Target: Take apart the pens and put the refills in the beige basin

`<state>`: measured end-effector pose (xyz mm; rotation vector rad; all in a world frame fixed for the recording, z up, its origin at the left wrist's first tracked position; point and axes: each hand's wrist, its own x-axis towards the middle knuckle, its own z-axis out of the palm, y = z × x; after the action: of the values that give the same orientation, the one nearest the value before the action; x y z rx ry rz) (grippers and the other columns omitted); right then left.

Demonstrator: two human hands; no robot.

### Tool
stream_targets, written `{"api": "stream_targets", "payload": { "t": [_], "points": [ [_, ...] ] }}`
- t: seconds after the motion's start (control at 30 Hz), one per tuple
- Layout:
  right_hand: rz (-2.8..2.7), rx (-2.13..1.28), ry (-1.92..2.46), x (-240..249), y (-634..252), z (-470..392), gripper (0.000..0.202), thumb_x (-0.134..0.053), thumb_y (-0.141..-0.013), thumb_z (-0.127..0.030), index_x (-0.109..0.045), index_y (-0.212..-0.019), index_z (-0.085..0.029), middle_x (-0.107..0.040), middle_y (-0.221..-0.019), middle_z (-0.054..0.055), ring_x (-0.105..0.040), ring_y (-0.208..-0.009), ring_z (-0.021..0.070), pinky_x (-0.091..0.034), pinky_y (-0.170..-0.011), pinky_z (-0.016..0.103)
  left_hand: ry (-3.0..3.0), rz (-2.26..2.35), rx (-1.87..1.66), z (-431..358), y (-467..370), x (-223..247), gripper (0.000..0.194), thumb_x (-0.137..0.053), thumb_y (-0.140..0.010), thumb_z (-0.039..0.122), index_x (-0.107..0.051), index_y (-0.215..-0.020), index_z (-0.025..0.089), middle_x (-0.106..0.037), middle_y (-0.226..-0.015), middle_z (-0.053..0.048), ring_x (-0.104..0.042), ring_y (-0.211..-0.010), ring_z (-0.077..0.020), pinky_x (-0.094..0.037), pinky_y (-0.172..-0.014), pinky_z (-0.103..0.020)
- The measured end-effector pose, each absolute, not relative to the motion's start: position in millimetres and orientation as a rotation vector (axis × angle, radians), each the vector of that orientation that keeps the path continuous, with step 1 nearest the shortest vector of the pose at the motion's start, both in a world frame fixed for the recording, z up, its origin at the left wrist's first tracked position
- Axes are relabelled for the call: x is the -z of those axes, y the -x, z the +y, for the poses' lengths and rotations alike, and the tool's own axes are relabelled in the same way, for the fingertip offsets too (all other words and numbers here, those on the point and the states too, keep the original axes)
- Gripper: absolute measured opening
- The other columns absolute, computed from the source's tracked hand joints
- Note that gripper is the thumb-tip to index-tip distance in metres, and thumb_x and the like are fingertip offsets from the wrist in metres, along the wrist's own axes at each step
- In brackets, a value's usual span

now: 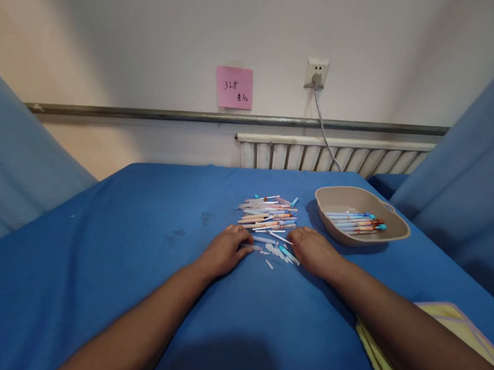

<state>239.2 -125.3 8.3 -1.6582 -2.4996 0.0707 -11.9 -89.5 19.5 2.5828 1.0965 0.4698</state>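
Note:
A pile of pen parts lies on the blue sheet, with barrels and thin refills side by side. My left hand is closed at the pile's near left, its fingers and thumb on a pale pen barrel. On the other side, my right hand is closed with fingertips at the end of a thin white refill. Small white pieces are scattered between both hands. A turquoise-and-white pen part rests against the right hand, whose inner side is hidden.
Right of the pile stands a beige basket holding several pens. A yellow cloth lies under my right forearm. Blue curtains hang at both sides. Behind the bed are a metal rail, a radiator and a plugged-in cable.

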Motion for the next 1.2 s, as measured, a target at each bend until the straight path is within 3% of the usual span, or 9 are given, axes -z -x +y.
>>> {"api": "stream_targets", "payload": {
  "t": [0.2, 0.37, 0.47, 0.63, 1.2],
  "points": [
    [-2.171, -0.23, 1.63, -10, -241, -130, 0.018, -0.041, -0.088, -0.018, -0.057, -0.095, -0.015, -0.063, -0.093, 0.009, -0.056, -0.086, 0.0204, -0.038, -0.074, 0.029, -2.384, 1.114, -0.577, -94, 7, -18, 0.025, -0.048, -0.087, 0.042, -0.058, -0.089, 0.019, -0.061, -0.09, -0.004, -0.053, -0.086, -0.0188, -0.042, -0.079, -0.031],
    [-1.596, -0.788, 1.462, -19, -236, -146, 0.026, -0.044, -0.087, -0.038, -0.059, -0.083, -0.018, -0.051, -0.058, -0.002, -0.049, -0.055, 0.0142, -0.036, -0.052, 0.024, -1.982, 1.081, -0.702, -96, 3, -13, 0.031, -0.05, -0.085, 0.045, -0.057, -0.094, 0.016, -0.06, -0.086, -0.002, -0.054, -0.077, -0.0155, -0.045, -0.07, -0.027],
    [-1.318, -0.988, 1.362, -18, -234, -154, 0.033, -0.05, -0.082, -0.048, -0.061, -0.079, -0.017, -0.045, -0.051, -0.004, -0.042, -0.048, 0.012, -0.032, -0.047, 0.023, -1.807, 0.992, -0.72, -96, -2, -12, 0.033, -0.052, -0.084, 0.043, -0.059, -0.099, 0.015, -0.061, -0.087, -0.003, -0.054, -0.075, -0.0139, -0.045, -0.07, -0.026],
    [-1.222, -1.059, 1.281, -10, -239, -152, 0.035, -0.06, -0.075, -0.052, -0.061, -0.075, -0.017, -0.047, -0.051, -0.005, -0.042, -0.049, 0.0109, -0.033, -0.049, 0.023, -1.658, 0.976, -0.701, -95, -6, -10, 0.032, -0.056, -0.082, 0.042, -0.061, -0.096, 0.014, -0.058, -0.077, 0.0, -0.05, -0.065, -0.0105, -0.043, -0.063, -0.023],
    [-1.317, -0.964, 1.267, -6, -244, -151, 0.031, -0.053, -0.082, -0.048, -0.056, -0.075, -0.018, -0.056, -0.06, -0.001, -0.051, -0.05, 0.0104, -0.042, -0.049, 0.022, -1.724, 0.93, -0.629, -101, -9, -18, 0.025, -0.056, -0.083, 0.036, -0.064, -0.098, 0.018, -0.066, -0.094, -0.003, -0.059, -0.088, -0.0161, -0.047, -0.081, -0.03]
  ]
}}
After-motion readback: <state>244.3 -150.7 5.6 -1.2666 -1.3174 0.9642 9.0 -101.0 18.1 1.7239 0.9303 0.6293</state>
